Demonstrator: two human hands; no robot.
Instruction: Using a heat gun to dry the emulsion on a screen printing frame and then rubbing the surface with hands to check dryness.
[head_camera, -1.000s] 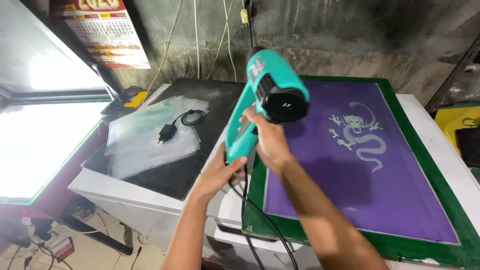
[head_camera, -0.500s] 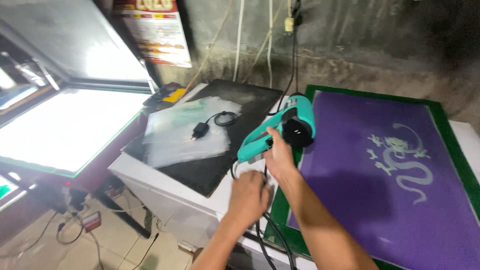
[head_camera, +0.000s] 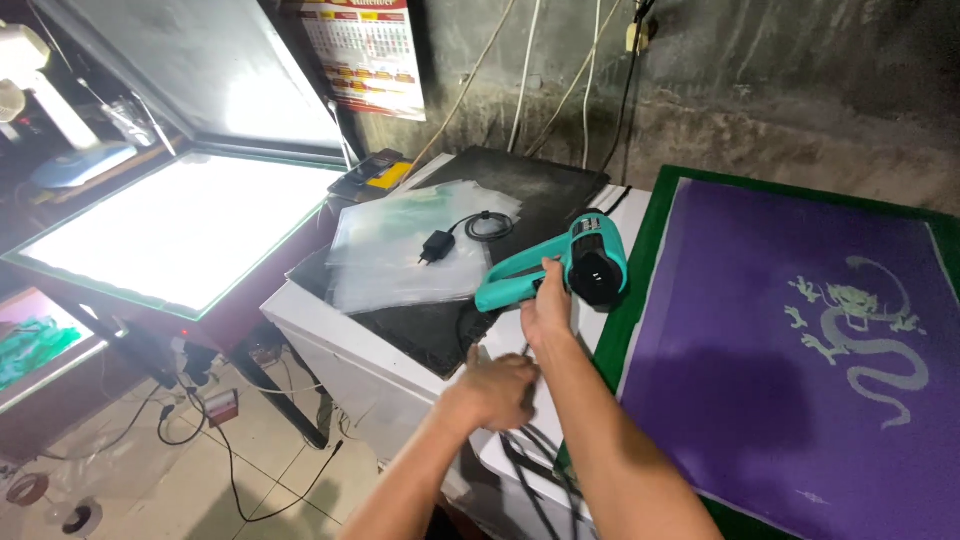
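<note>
A teal heat gun (head_camera: 560, 268) with a black nozzle lies on its side on the white table edge (head_camera: 330, 335), between a black mat (head_camera: 520, 190) at its 10 o'clock and a green-framed printing screen (head_camera: 650, 250) at its 3 o'clock. The person's right hand (head_camera: 545, 310) sits at the gun's 6 o'clock, fingers curled against the underside of the handle; whether it fully grips the handle cannot be told. The left hand (head_camera: 492, 388) lies lower, at the right hand's 7 o'clock, palm down and loosely closed over black cables (head_camera: 530, 455) that trail off the table's near edge. The screen's purple mesh (head_camera: 800, 400) carries a pale dragon design (head_camera: 865, 335). On the mat, clear plastic sheets (head_camera: 400, 255) lie under a small black charger with a coiled cord (head_camera: 455, 238). At 9 o'clock, a lit exposure table (head_camera: 180, 230) glows white with its lid raised. A wall calendar (head_camera: 365, 55) hangs at 11 o'clock.
</note>
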